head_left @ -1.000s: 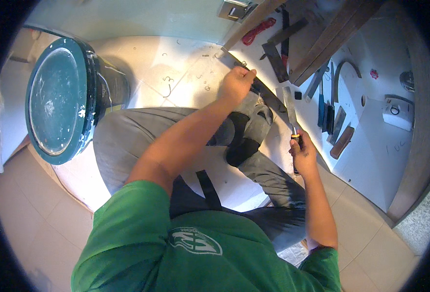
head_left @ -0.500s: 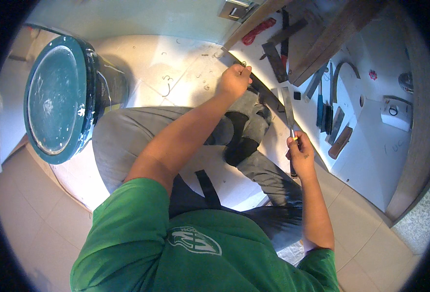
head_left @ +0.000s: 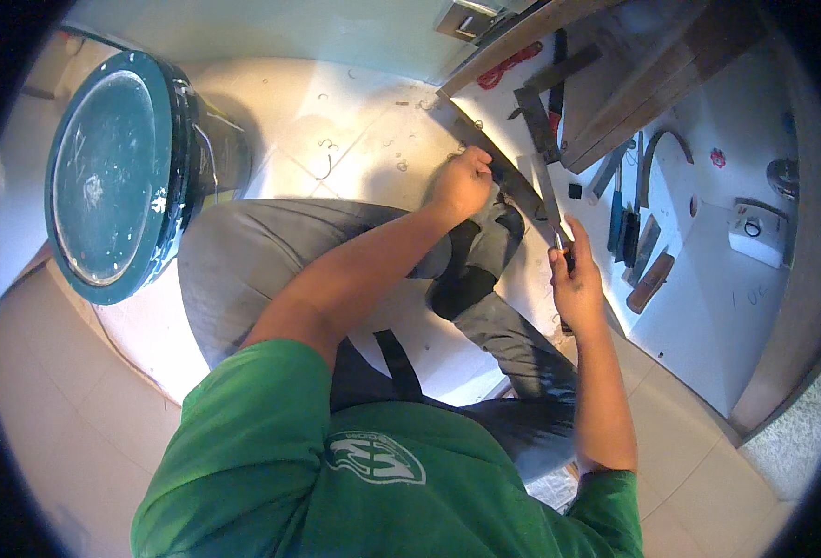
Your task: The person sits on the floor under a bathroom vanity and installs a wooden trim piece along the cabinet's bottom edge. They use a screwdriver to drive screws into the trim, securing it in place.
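Note:
My right hand (head_left: 578,284) is wrapped around the handle of a chisel (head_left: 548,197). Its flat metal blade points away from me, over the dark front edge (head_left: 522,191) of the cabinet, and my index finger stretches along toward the blade. My left hand (head_left: 466,184) is closed, fingers curled, beside that same edge and to the left of the blade. Whatever those fingers may hold is hidden. A small dark curled shaving (head_left: 478,124) lies by the edge beyond my left hand. More curls (head_left: 325,165) are scattered on the pale floor.
A green-lidded bucket (head_left: 113,181) stands at the left. Inside the cabinet lie a red cord bundle (head_left: 510,67), a dark square (head_left: 536,116), a brush (head_left: 626,228), a wooden-handled tool (head_left: 650,284) and a white box (head_left: 757,234). A wooden post (head_left: 652,88) rises at the cabinet front.
My left hand has drawn back toward me along the edge, away from the curl it was near. My right hand has shifted slightly forward with the chisel, its index finger now extended.

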`<state>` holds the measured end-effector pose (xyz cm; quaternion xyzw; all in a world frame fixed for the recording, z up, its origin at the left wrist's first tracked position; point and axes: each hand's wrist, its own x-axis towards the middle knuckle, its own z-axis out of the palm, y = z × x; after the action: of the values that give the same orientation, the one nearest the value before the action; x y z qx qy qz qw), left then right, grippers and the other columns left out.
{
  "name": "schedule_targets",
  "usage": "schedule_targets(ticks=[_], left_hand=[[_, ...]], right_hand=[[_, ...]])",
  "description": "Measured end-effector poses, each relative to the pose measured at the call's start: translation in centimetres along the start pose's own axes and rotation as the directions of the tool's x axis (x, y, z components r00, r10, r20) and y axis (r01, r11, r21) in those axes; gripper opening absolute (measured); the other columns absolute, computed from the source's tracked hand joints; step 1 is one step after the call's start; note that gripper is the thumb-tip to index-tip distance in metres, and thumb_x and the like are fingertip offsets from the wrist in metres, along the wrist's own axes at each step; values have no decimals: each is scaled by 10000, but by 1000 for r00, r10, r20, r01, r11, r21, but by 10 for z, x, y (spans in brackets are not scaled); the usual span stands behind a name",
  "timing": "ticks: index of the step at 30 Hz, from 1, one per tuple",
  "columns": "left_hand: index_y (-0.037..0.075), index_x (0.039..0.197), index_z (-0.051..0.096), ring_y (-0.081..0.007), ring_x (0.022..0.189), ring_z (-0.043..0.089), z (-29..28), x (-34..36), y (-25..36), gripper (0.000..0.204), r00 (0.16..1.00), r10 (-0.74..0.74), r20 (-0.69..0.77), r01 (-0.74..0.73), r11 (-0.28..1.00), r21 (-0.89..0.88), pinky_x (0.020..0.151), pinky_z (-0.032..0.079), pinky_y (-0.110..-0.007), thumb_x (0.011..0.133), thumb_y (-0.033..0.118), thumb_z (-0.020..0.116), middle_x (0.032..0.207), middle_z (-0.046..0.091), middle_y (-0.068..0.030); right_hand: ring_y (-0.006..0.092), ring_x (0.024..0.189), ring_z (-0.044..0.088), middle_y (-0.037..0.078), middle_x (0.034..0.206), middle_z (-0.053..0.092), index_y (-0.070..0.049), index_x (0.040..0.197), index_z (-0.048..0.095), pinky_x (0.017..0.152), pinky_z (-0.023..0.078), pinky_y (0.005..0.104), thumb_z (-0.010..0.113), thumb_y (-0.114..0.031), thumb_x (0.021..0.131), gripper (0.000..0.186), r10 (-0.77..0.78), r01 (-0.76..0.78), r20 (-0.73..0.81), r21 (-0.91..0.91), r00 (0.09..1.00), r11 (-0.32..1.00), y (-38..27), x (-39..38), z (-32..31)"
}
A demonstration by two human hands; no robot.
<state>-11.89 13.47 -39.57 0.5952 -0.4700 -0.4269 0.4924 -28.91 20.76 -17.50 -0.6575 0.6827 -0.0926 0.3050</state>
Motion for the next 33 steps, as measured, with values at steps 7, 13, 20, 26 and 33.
schedule_targets(ticks=[7, 13, 20, 26, 33], left_hand=[[-14, 989, 651, -164, 711, 623, -5, -7, 50, 531, 897, -373, 236, 442, 768, -463, 676, 508, -302, 1056, 489, 496, 812, 685, -103], [-29, 910, 615, -181, 579, 619, 3, 5, 59, 461, 915, -364, 171, 401, 787, -469, 605, 510, -329, 1035, 413, 585, 731, 652, -109], [33, 931, 616, -166, 567, 612, -4, 12, 78, 300, 827, -495, 265, 546, 599, -586, 599, 475, -280, 1023, 319, 617, 739, 617, -54], [70, 899, 578, -160, 527, 590, -11, 13, 89, 273, 809, -513, 286, 567, 555, -608, 583, 420, -270, 1015, 313, 625, 656, 576, -45], [81, 917, 562, -153, 537, 555, -11, 17, 96, 267, 784, -558, 271, 593, 545, -593, 577, 398, -281, 1014, 322, 626, 643, 559, -39]], right_hand=[[372, 846, 681, 194, 967, 652, -266, 1477, 558, 775, 554, 468, 619, -80, 952, 561, -189, 216, 115, -308, 975, 926, -21, 42, 9], [351, 826, 688, 165, 963, 643, -272, 1466, 570, 749, 563, 472, 623, -102, 944, 551, -215, 258, 156, -359, 964, 897, -27, 59, 17], [325, 837, 673, 183, 1008, 664, -220, 1526, 500, 786, 541, 419, 672, -107, 939, 621, -231, 268, 166, -252, 959, 930, -7, 67, 21], [411, 945, 698, 212, 1031, 715, -137, 1422, 537, 864, 539, 455, 725, -225, 897, 565, 47, 6, 328, -158, 944, 987, -11, 59, -21], [318, 856, 691, 174, 943, 703, -94, 1311, 612, 806, 529, 397, 712, -279, 922, 443, 142, -120, 315, -89, 938, 989, -2, 34, -48]])
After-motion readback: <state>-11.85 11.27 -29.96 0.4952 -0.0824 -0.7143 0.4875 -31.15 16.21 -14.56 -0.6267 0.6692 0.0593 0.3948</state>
